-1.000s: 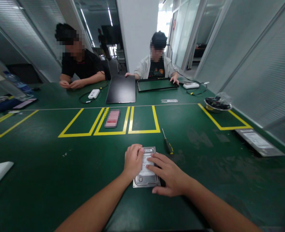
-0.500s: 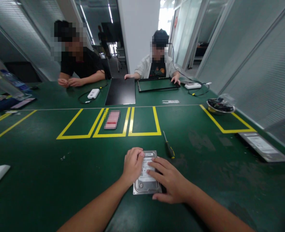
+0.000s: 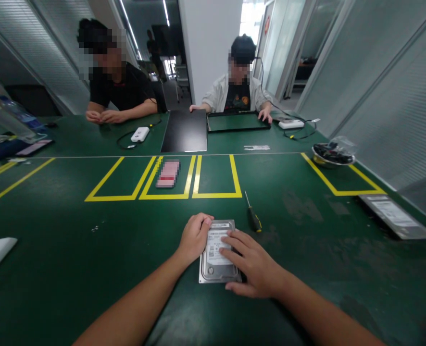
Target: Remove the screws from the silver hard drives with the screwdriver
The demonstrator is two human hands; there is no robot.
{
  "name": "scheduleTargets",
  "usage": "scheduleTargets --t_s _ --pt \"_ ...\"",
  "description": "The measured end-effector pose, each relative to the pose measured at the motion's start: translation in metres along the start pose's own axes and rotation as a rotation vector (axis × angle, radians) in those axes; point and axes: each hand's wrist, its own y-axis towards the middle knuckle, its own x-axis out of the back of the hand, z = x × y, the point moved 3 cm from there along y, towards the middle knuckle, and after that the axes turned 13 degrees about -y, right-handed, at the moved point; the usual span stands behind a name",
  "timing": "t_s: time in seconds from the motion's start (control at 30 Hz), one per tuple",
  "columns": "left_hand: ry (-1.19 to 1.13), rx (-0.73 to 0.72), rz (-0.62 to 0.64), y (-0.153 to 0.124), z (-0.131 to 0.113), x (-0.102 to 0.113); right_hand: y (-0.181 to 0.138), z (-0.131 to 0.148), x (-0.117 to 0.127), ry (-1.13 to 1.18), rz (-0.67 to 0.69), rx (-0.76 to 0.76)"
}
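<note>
A silver hard drive (image 3: pixel 216 274) with a white printed label lies on the green table in front of me. My left hand (image 3: pixel 194 235) is closed along its left edge, with the thumb at the far left corner. Across the right part of the label, my right hand (image 3: pixel 251 264) rests with its fingers stretched and apart; its thumb is by the near right corner. Just beyond the drive to the right lies a screwdriver (image 3: pixel 253 218) with a dark and yellow handle.
Yellow tape (image 3: pixel 216 195) marks boxes on the table; a pink phone-shaped object (image 3: pixel 168 174) lies in one. At right are a bowl of dark parts (image 3: pixel 332 156) and another hard drive (image 3: pixel 396 216). Two people sit opposite, one touching a black panel (image 3: pixel 184 130) and a frame (image 3: pixel 239 129).
The whole view has shifted slightly upward. My left hand has eased a little to the left on the drive's edge, uncovering more label. My right hand stays on the drive.
</note>
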Motion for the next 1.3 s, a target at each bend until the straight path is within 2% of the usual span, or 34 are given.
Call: scheduleTargets --t_s 0.17,0.43,0.9,1.17,1.3 --pt "-0.082 0.028 0.009 0.0 -0.001 0.006 0.0 0.0 -0.002 0.002 -0.006 -0.009" --pt "-0.082 0.015 -0.013 -0.001 -0.002 0.006 0.0 0.0 -0.004 -0.01 -0.012 0.005" --pt "-0.029 -0.033 -0.161 0.004 0.001 0.015 0.012 0.001 -0.013 -0.006 -0.027 0.021" --pt "0.03 0.007 -0.206 0.008 0.001 0.023 0.017 -0.001 -0.015 -0.018 -0.037 0.028" --pt "-0.073 0.053 -0.229 0.008 0.008 0.026 0.017 0.0 -0.013 -0.024 -0.025 0.033"
